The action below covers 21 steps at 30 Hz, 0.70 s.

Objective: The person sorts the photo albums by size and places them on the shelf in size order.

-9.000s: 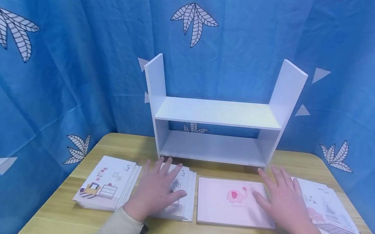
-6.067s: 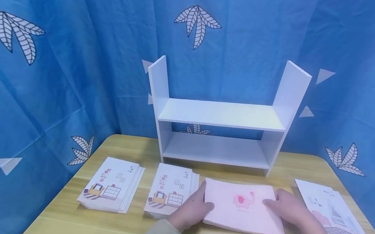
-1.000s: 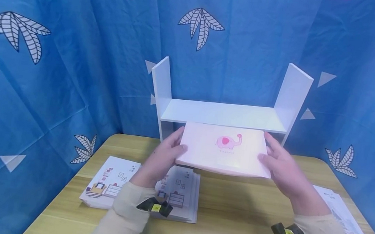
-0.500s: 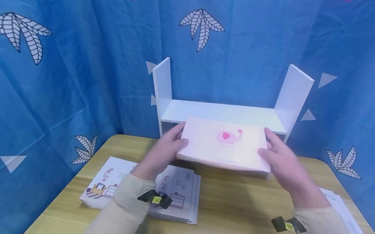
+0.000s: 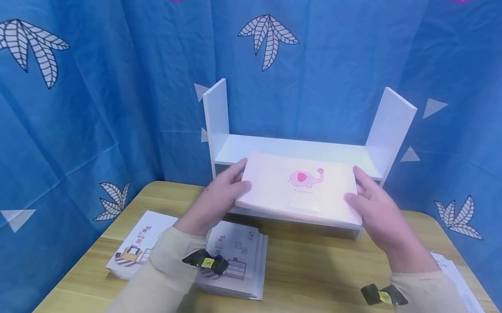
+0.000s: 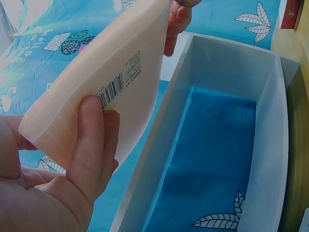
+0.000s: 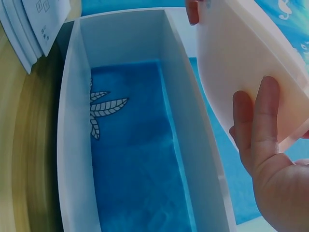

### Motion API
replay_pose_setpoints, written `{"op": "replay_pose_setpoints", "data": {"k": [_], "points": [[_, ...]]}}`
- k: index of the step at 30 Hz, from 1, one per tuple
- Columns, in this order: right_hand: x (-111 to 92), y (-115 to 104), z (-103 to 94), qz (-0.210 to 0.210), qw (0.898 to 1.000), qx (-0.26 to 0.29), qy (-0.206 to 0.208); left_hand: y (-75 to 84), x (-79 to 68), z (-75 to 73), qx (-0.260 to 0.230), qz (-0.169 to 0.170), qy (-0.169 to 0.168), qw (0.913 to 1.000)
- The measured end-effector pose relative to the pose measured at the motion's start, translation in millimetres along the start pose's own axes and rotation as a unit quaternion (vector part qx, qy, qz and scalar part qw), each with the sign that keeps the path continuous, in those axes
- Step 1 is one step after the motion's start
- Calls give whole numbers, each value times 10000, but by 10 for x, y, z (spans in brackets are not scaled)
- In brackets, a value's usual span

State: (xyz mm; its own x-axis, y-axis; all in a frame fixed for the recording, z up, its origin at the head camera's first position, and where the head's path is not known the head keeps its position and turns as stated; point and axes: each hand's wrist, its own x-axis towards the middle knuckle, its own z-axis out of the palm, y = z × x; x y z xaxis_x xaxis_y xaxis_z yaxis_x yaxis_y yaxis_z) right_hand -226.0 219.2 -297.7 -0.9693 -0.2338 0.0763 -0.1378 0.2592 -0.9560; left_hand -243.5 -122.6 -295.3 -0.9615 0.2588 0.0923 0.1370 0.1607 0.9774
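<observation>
A stack of pink notebooks (image 5: 271, 184) with an elephant on the cover is held level in front of the white shelf (image 5: 297, 151), at about the height of its upper board. My left hand (image 5: 221, 194) grips the left short end, thumb on top. My right hand (image 5: 374, 210) grips the right end the same way. In the left wrist view, fingers (image 6: 89, 140) press the underside of the notebooks (image 6: 130, 101) beside a barcode label. The right wrist view shows fingers (image 7: 265, 111) spread under the notebooks (image 7: 241, 53), which bend slightly. The lower shelf board is mostly hidden.
Two stacks of white booklets (image 5: 236, 257) (image 5: 131, 251) lie on the wooden table (image 5: 304, 305) at left, partly behind my left sleeve. Another white stack (image 5: 466, 296) lies at right, partly behind my right arm. A blue patterned curtain (image 5: 335, 58) hangs behind.
Earlier both hands hovered open over the table, then gripped the pink notebooks and lifted them towards the shelf. Over the last second they have risen slightly, towards the upper board.
</observation>
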Motion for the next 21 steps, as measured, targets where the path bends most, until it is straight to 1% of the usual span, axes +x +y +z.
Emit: {"op": "replay_pose_setpoints", "data": {"k": [4, 6, 15, 21], "points": [[64, -10, -10, 109, 9999, -32, 14, 14, 50, -21, 198, -97, 38, 9997], [100, -16, -18, 154, 9997, -164, 34, 7, 76, -32, 276, -185, 58, 9994], [233, -13, -62, 244, 9984, -491, 105, -50, 168, -42, 263, -576, 187, 9978], [303, -21, -79, 251, 9975, -643, 144, -40, 233, -50, 366, -687, 267, 9966]]}}
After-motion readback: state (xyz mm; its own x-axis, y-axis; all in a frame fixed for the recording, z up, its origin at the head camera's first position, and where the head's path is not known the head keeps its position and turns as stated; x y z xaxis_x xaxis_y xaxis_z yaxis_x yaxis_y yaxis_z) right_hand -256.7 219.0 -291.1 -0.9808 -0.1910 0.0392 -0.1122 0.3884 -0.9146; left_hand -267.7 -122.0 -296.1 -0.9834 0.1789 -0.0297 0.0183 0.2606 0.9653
